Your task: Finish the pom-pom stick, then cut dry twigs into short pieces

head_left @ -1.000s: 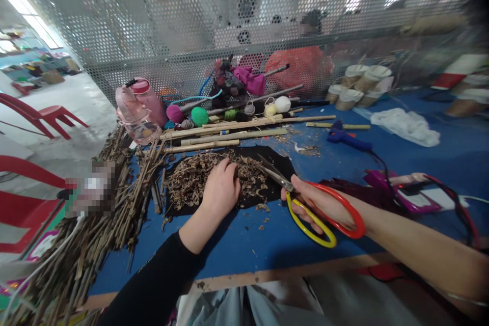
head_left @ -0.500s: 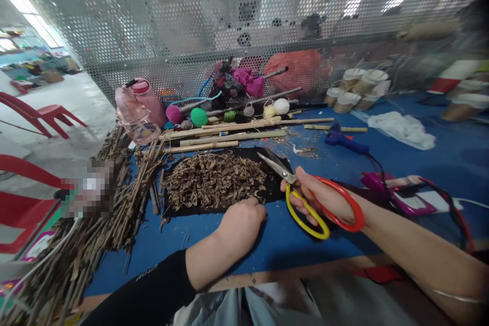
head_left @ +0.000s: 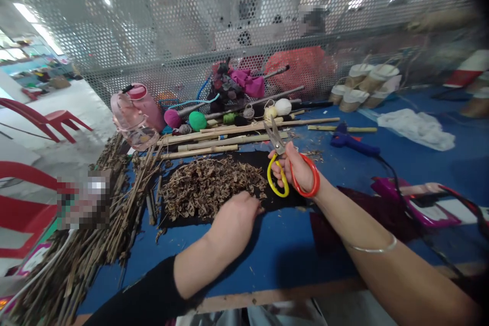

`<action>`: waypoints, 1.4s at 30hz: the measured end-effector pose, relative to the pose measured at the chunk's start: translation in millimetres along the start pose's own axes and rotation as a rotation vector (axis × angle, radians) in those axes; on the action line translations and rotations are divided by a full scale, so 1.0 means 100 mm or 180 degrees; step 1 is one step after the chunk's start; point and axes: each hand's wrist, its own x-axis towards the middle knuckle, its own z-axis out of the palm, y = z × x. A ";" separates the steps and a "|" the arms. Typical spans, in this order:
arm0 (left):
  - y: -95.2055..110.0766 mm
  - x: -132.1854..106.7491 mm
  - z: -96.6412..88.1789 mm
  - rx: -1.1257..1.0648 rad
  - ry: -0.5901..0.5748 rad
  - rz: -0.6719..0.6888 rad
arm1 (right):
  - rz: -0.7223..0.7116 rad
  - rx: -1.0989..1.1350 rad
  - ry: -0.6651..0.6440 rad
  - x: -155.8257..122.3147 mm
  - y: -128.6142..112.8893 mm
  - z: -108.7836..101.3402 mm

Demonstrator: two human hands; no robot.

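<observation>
My right hand [head_left: 300, 165] holds a pair of scissors [head_left: 279, 147] with one yellow and one red handle loop. Their blades are slightly spread and point up and away, above the back edge of a black cloth [head_left: 273, 204]. On that cloth lies a heap of crumpled dried brown leaves [head_left: 206, 188]. My left hand [head_left: 237, 216] rests at the heap's near right edge, its fingers curled under. Whatever those fingers grip is hidden by the back of the hand.
Dry stalks [head_left: 114, 224] are piled along the left. Bamboo sticks [head_left: 229, 140], yarn balls [head_left: 197, 120] and a pink bag [head_left: 132, 119] line the back of the blue table [head_left: 229, 275]. To the right are a blue glue gun [head_left: 353, 142], white plastic [head_left: 416, 130] and paper cups [head_left: 353, 98].
My right hand has moved left and away from me with the scissors, whose blades now point more upward. My left hand has shifted slightly left, staying by the leaves.
</observation>
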 end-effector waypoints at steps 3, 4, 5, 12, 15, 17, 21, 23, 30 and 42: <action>-0.14 0.13 -0.25 0.0268 0.0181 -0.0310 | -0.0051 -0.0154 0.0110 -0.01 0.02 -0.09; -0.18 0.21 -0.31 0.0376 0.0210 -0.0466 | -0.0066 -0.0189 0.0154 -0.01 0.01 -0.10; -0.20 0.30 -0.35 0.0489 0.0304 -0.0625 | -0.0080 -0.0207 0.0204 -0.01 0.01 -0.11; -0.03 0.85 -0.17 0.1035 0.0066 -0.0922 | -0.0152 -0.0179 0.0416 0.02 0.09 -0.07; 0.04 0.90 -0.10 0.1060 -0.0139 -0.0704 | -0.0110 -0.0207 0.0438 0.02 0.11 -0.05; 0.03 0.91 -0.09 0.1049 -0.0240 -0.0583 | -0.0116 -0.0230 0.0441 0.01 0.11 -0.04; 0.02 0.88 -0.03 0.1215 -0.0300 -0.0093 | -0.0202 -0.0310 0.0423 -0.03 0.08 -0.01; 0.04 0.85 0.00 0.1302 -0.0179 0.0227 | -0.0224 -0.0327 0.0403 -0.04 0.08 0.00; -0.11 0.59 -0.25 0.0972 0.0487 0.0240 | -0.0282 -0.0268 0.0326 -0.07 0.08 0.03; -0.30 0.07 -0.03 0.0760 0.0779 -0.0400 | -0.0186 -0.0241 0.0441 -0.07 0.11 0.10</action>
